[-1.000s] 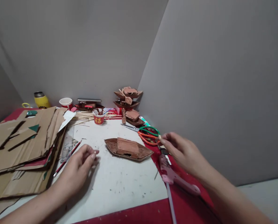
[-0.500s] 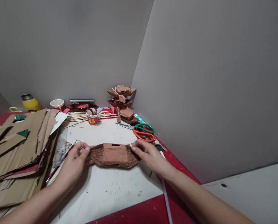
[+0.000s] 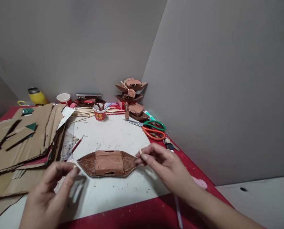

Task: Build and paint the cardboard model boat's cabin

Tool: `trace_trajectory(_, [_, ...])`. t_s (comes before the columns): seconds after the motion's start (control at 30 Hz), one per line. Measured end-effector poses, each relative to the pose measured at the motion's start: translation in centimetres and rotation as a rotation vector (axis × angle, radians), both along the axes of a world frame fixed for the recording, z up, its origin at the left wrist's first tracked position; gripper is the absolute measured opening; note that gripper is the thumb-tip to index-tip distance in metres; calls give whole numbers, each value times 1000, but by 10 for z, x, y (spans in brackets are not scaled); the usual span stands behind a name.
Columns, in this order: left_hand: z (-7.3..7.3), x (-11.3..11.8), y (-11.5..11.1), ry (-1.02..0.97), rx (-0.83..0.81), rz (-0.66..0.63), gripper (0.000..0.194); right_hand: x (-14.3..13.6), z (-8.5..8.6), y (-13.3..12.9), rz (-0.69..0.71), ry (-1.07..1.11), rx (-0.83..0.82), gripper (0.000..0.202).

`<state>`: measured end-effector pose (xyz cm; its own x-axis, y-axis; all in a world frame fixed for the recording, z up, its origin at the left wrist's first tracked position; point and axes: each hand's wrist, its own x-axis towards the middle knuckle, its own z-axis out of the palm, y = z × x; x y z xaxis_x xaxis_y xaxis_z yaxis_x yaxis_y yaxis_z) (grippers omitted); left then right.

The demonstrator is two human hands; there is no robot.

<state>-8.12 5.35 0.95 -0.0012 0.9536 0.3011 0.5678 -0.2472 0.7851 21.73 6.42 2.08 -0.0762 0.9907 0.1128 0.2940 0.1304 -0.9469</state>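
Observation:
A brown model boat (image 3: 109,163) with pointed ends and a flat-roofed cabin lies lengthwise across the white work surface (image 3: 113,194). At its right tip, the thumb and fingers of my right hand (image 3: 159,160) are closed on the end of the hull. A small pale bit shows between those fingertips, too small to name. My left hand (image 3: 52,187) is apart from the boat, left of its other tip. Its thumb and index finger are pinched together, and I cannot make out whether anything is between them.
Cardboard sheets (image 3: 32,149) are piled at the left. Behind the boat stand a paint-stained paper cup (image 3: 99,115), thin sticks (image 3: 83,112) and scissors (image 3: 153,131). More model boats (image 3: 130,95) are stacked by the corner of the grey walls. A yellow bottle (image 3: 37,97) stands far left.
My left hand has let go of the boat's left end and drawn back toward me and to the left. The boat has shifted slightly left in view; my right hand stays at its right tip.

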Motion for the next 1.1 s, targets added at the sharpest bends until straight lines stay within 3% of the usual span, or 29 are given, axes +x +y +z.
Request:
trace_trajectory(0.13, [3, 14, -17, 200, 5, -273, 12, -10, 5, -27, 63, 77, -148, 16])
trace_trajectory(0.27, [1, 26, -21, 307, -42, -468, 21, -26, -1, -37, 102, 233, -288, 19])
trace_trajectory(0.4, [0, 30, -19, 302, -4, -582, 14, -32, -9, -35, 145, 431, -399, 34])
trace_trajectory(0.5, [1, 33, -18, 202, -20, -588, 14, -32, -12, -35, 171, 462, -447, 28])
trace_trajectory(0.57, [1, 38, -18, 78, -126, -567, 13, -31, -12, -36, 170, 452, -441, 25])
trace_trajectory(0.67, [-1, 53, -19, -201, -392, -560, 13, -32, -11, -38, 194, 420, -359, 19])
trace_trajectory(0.77, [-3, 69, -21, -423, -581, -564, 22, -33, -10, -38, 201, 260, -64, 14])
trace_trajectory(0.87, [-5, 78, -23, -476, -635, -546, 25, -33, -12, -39, 186, 89, 147, 18])
trace_trajectory(1.0, [-9, 75, -25, -455, -617, -571, 25, -31, -16, -40, 237, 17, 177, 22])
trace_trajectory(1.1, [-14, 70, -23, -410, -614, -628, 26, -28, -20, -38, 271, -40, 221, 12])
